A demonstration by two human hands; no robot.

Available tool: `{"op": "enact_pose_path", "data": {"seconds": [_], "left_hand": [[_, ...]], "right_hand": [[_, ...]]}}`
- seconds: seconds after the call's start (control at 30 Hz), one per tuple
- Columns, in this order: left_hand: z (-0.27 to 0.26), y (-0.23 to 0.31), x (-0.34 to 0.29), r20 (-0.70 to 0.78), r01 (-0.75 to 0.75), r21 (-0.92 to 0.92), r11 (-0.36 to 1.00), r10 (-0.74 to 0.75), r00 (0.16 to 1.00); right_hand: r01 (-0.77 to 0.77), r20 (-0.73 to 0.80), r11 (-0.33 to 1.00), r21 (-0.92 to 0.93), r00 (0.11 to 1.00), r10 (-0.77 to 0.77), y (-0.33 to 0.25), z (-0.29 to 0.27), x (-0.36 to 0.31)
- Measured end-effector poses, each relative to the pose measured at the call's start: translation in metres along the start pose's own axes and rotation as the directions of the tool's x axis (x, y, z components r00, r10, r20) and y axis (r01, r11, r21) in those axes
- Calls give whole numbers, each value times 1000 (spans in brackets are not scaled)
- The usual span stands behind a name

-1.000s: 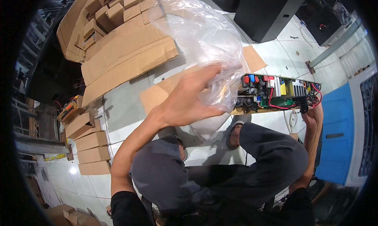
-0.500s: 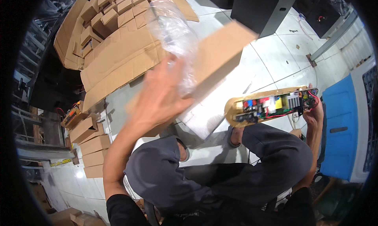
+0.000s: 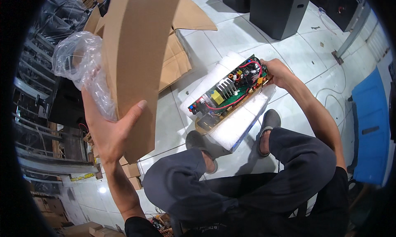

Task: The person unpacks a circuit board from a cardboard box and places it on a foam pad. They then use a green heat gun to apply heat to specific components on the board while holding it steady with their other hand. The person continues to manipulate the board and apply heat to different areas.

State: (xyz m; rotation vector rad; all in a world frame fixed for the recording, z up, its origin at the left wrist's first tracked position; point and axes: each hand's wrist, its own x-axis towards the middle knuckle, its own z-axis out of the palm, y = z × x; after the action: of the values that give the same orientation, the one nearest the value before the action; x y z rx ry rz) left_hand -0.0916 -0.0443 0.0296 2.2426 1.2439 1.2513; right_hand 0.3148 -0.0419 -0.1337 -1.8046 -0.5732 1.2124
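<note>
Holding cardboard box (image 3: 140,51) and plastic (image 3: 94,55) in left grip (image 3: 108,133), circuit assembly (image 3: 227,90) in right grip (image 3: 277,72), box's inside hidden

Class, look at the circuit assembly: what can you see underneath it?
Beneath the circuit assembly, whose far end the right hand holds, white foam-like material shows on both sides. The stretch directly under is covered, so whether they touch there cannot be told.

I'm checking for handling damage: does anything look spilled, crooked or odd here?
Nothing plainly stands out: no spill or breakage shows. The circuit board, one end in the right hand, lies over the white foam; fine damage can't be judged.
</note>
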Motion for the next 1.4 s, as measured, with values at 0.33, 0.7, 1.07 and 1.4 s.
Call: {"op": "enact_pose_path", "data": {"seconds": [0.33, 0.7, 1.07, 1.4], "left_hand": [[18, -16, 2, 179, -33, -231, 972, 76, 981], [29, -41, 0, 493, -176, -468, 866, 421, 762], [51, 19, 10, 758, -188, -414, 891, 452, 470], [46, -52, -20, 531, 332, -562, 758, 22, 847]], "right_hand": [[388, -328, 817, -426, 775, -540, -39, -58, -30], [847, 271, 531, 9, 509, -817, -128, -14, -132], [780, 784, 612, -135, 462, -415, -104, 18, -145], [934, -631, 349, -76, 226, -742, -110, -64, -159]]}}
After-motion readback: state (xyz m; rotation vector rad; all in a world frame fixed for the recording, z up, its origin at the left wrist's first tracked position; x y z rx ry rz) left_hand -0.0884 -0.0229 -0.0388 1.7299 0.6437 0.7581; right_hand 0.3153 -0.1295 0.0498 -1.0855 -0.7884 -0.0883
